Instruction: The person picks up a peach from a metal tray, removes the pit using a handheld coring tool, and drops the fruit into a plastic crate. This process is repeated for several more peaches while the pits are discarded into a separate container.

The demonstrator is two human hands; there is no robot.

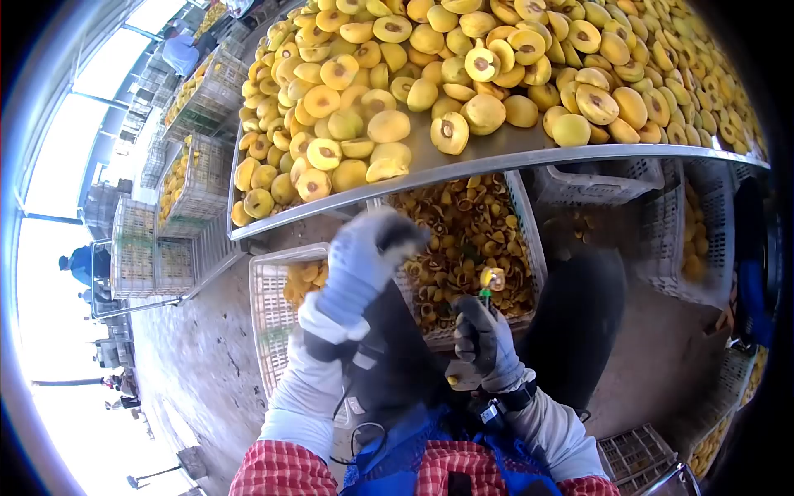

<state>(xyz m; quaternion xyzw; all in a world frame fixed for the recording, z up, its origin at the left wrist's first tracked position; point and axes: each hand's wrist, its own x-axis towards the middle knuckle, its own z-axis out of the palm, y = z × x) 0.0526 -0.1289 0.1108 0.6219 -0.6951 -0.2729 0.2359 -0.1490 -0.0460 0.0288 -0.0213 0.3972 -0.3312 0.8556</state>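
My right hand (488, 343), in a grey-and-black glove, is closed around a small hand tool (485, 293) with a green collar, held upright. A yellow-brown piece, perhaps fruit flesh or a pit, sits at the tool's tip. To the left, my left hand (368, 252) in a pale glove is raised below the table edge and smeared by motion; whether it holds anything does not show. Halved yellow peaches (451, 132) with brown centres lie heaped on the metal table (463, 169) beyond both hands. Under them is a crate (529, 223) of brownish peach scraps (463, 248).
A white crate (269, 322) with yellow pieces stands at the left, and more crates (604, 183) sit under the table. Crates of fruit (198, 178) line the left aisle, where a person (179, 51) sits. My knees flank the scrap crate.
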